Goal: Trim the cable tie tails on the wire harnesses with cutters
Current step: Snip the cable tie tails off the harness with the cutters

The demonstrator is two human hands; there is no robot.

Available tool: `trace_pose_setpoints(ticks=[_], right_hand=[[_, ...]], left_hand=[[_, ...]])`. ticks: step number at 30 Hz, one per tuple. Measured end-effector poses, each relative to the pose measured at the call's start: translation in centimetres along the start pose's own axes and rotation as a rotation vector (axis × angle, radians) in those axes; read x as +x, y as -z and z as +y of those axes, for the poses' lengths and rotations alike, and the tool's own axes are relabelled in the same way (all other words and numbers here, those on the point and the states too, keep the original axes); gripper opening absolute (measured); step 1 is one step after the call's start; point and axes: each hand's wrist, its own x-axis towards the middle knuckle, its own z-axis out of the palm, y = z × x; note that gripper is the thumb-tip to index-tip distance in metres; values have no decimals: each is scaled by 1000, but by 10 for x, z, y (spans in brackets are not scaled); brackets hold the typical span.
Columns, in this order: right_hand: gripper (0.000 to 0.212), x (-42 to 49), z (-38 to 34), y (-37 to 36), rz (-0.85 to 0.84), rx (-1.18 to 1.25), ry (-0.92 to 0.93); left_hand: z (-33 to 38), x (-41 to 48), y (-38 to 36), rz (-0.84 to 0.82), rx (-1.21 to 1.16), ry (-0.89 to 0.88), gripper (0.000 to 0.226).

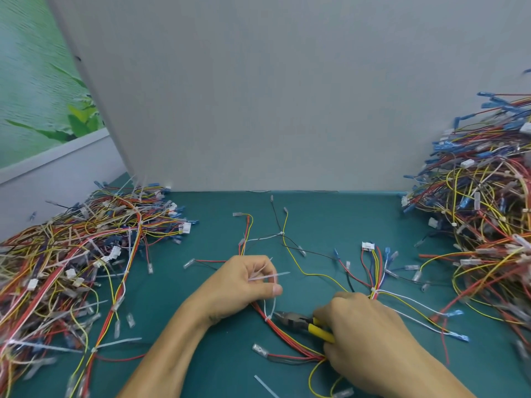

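Observation:
A wire harness (283, 336) of red, yellow and white wires lies spread over the green mat in front of me. My left hand (241, 282) pinches white cable tie tails (268, 277) and pulls one tail up from a tie (268, 318) on the red bundle. My right hand (365, 337) grips the yellow handles of the cutters (298, 323). The dark jaws point left and sit right beside that tie's base. Whether the jaws touch the tail I cannot tell.
A large heap of harnesses (71, 262) covers the left of the mat, another heap (482, 211) the right. A grey board (287, 96) stands upright behind. A cut tie tail (265, 386) lies near the front edge. White connector (367, 246) sits mid-right.

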Motion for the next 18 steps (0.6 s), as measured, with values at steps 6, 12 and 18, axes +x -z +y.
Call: trace_pose_setpoints(ticks=[6, 12, 18], right_hand=[[13, 0, -3, -1, 5, -18, 4], [3, -2, -6, 3, -7, -42, -11], [4, -2, -5, 6, -23, -34, -36]], left_hand=[[1, 1, -1, 16, -4, -10, 24], [4, 0, -3, 18, -29, -22, 23], [4, -1, -2, 25, -33, -17, 24]])
